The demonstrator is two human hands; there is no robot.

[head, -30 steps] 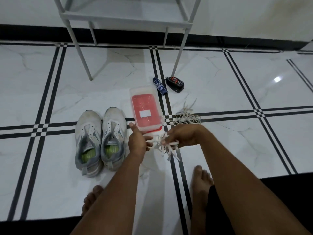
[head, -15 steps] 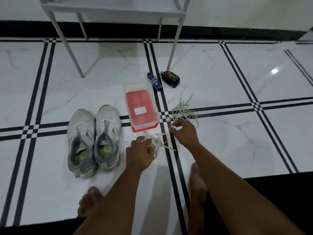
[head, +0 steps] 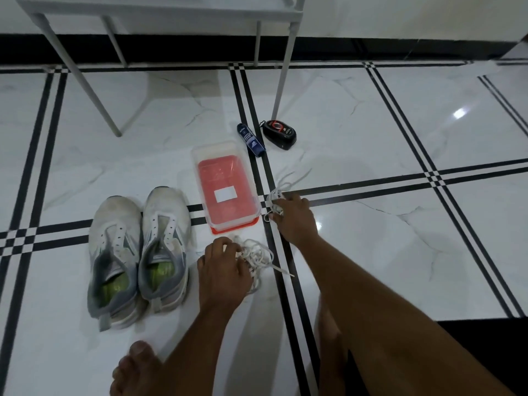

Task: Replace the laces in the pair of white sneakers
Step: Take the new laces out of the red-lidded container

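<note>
Fingers (head: pixel 228 247) of the left hand (head: pixel 221 270) curl down onto a loose pile of white laces (head: pixel 257 257) on the floor, low in the middle of the frame. It looks like they pinch the pile, but the hand hides the tips, so the hold cannot be told for sure. The right hand (head: pixel 293 220) sits a little higher and to the right, and its fingers are closed around a second bunch of laces (head: pixel 275 200).

Laces like these are probably soft, thin and very light. They bend and tangle easily. The stiff little end of one lace (head: pixel 285 272) pokes out at the right of the near pile, and that would be a good spot to pinch for poking through a hole.

Two white sneakers (head: pixel 140 252) stand side by side at the lower left, touching each other. Their lace holes look empty.

Just above the left hand is one clear box with a red lid (head: pixel 225 190). Farther up lie one blue tube (head: pixel 251 140) and one small black thing with a red top (head: pixel 280 134). One white metal stand (head: pixel 160 12) fills the top of the frame.
</note>
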